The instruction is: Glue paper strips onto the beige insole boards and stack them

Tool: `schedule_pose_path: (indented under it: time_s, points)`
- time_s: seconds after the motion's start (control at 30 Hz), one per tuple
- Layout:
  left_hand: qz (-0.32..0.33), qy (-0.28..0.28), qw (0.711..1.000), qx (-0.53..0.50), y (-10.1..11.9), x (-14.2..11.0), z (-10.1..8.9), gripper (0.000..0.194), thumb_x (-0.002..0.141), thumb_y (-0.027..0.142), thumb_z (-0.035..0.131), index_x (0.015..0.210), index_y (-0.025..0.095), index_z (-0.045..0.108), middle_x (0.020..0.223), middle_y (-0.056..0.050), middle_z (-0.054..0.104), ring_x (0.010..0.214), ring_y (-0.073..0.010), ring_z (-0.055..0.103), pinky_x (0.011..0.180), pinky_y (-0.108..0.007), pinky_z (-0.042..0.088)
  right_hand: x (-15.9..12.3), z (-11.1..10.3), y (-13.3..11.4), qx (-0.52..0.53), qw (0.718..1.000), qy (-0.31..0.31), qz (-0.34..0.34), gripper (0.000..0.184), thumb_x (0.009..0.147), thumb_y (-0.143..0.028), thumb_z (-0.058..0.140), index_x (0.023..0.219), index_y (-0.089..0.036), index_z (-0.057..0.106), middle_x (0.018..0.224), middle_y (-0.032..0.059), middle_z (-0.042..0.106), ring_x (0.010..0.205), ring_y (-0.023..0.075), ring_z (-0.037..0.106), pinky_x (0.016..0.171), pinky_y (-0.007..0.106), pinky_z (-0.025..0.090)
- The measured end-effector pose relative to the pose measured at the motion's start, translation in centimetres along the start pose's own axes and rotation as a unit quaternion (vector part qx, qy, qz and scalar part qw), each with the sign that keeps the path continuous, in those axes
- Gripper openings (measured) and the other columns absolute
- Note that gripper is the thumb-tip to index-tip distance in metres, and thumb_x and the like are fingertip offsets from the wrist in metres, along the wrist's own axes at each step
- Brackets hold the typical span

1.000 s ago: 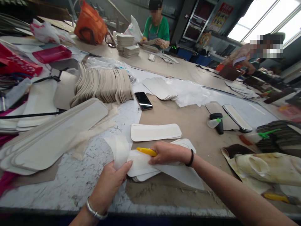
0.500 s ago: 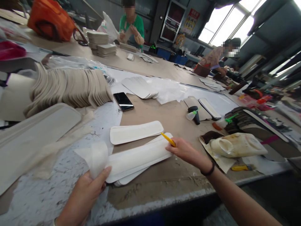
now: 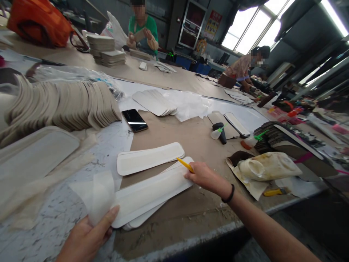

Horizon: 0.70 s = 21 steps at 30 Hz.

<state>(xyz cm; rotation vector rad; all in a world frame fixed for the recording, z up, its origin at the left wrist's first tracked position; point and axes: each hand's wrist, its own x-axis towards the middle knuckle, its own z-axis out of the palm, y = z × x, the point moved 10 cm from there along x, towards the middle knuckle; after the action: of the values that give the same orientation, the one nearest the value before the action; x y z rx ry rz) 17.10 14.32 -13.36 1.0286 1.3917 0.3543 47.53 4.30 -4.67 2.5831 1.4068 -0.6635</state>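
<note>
Left hand (image 3: 85, 236) pinches one end of a white panel (image 3: 152, 192), and right hand (image 3: 207, 178), clasping a yellow tool (image 3: 185, 165), is at the other.

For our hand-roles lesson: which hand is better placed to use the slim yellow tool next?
The right hand, probably: it grips the yellow tool at one end of the long white panel; the left hand touches the curled translucent strip at the other.
</note>
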Motion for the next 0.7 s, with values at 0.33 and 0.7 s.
schedule_pose_path:
  time_s: [0.33, 0.7]
  points:
    - [0.008, -0.023, 1.000, 0.007, -0.4, 0.9, 0.1, 0.033, 0.059, 0.048, 0.072, 0.060, 0.019, 0.057, 0.045, 0.004, 0.047, 0.047, -0.0126, 0.041, 0.043, -0.024, 0.033, -2.2, -1.8, 1.8, -0.001, 0.992, 0.105, 0.068, 0.022, 0.091, -0.029, 0.045, 0.097, -0.013, 0.059, 0.094, 0.0131, 0.068, 0.087, 0.0238, 0.063, 0.068, 0.028, 0.038]
    - [0.047, -0.039, 0.997, -0.055, 3.1, -1.9, 0.5, 0.036, 0.054, 0.047, 0.077, 0.059, 0.017, 0.057, 0.048, 0.004, 0.050, 0.049, -0.0125, 0.043, 0.046, -0.024, 0.036, -3.8, 1.1, 2.8, 0.433, 0.897, 0.062, 0.064, 0.032, 0.079, -0.051, 0.055, 0.075, -0.020, 0.049, 0.048, -0.0071, 0.047, 0.042, 0.0103, 0.044, 0.042, 0.022, 0.031]
